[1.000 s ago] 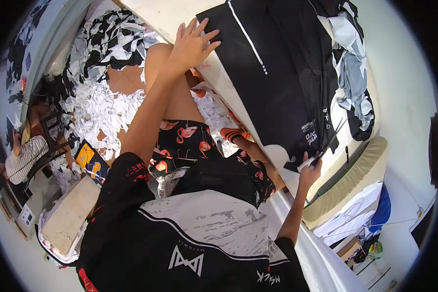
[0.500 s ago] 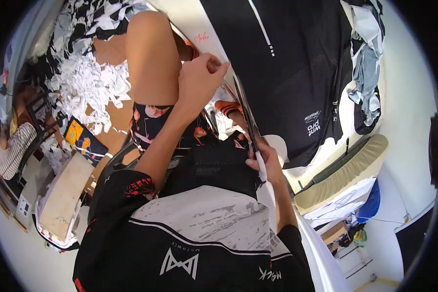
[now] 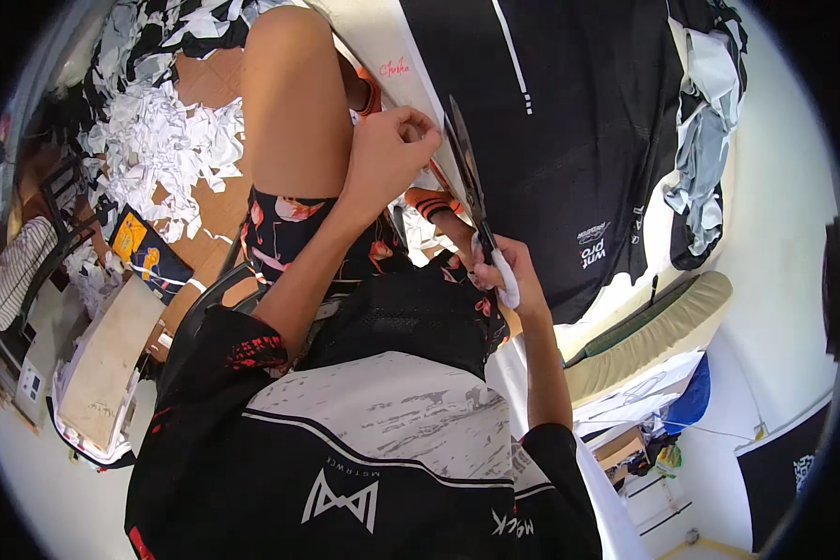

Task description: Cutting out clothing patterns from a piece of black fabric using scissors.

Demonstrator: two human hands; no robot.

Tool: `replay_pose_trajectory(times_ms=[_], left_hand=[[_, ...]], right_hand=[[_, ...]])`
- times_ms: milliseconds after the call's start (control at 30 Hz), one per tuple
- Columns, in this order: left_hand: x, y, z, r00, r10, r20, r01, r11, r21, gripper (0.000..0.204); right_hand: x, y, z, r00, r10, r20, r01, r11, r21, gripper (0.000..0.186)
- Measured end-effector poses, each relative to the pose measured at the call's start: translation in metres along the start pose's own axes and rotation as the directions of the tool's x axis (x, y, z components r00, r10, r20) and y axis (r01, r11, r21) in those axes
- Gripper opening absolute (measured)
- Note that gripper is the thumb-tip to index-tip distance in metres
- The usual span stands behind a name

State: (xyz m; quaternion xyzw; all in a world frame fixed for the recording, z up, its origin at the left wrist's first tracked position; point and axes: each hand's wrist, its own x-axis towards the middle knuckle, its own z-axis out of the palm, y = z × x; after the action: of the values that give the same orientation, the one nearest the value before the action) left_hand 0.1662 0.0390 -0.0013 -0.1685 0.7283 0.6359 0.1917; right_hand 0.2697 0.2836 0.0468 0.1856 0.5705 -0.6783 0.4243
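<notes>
My right hand point(image 3: 513, 273) grips a pair of long dark scissors point(image 3: 467, 159), whose handle is wrapped in white. Their blades point away from me and stand slightly apart, beside the white-bordered near edge of a black printed fabric piece point(image 3: 569, 140). Across from the blades, my left hand point(image 3: 392, 154) is closed, thumb and fingers pinched together next to that white border. Whatever lies between its fingertips is too small or hidden to make out. The black fabric is spread flat on a pale table to my right.
Shredded white scraps point(image 3: 173, 154) cover the brown floor at the far left. Grey and white offcuts point(image 3: 705, 140) lie along the table's far side. A padded beige board point(image 3: 658, 322) stands right of the fabric. A chair point(image 3: 51, 243) is at left.
My right hand has risen a little, and the scissors have moved forward with their blades farther apart. My left hand stays pinched in nearly the same place.
</notes>
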Motion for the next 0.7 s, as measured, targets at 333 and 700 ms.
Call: replay_pose_trajectory(times_ms=[333,700], left_hand=[[0.004,0.000,0.001,0.998,-0.052,0.027,0.057,0.967,-0.247,0.022],[0.003,0.005,-0.005,0.981,-0.167,0.099,0.194,0.881,-0.432,0.020]], right_hand=[[0.009,-0.013,0.008,0.999,0.039,-0.027,-0.039,0.999,0.006,0.019],[0.019,-0.014,0.020,0.995,-0.012,-0.098,0.000,0.992,-0.129,0.025]])
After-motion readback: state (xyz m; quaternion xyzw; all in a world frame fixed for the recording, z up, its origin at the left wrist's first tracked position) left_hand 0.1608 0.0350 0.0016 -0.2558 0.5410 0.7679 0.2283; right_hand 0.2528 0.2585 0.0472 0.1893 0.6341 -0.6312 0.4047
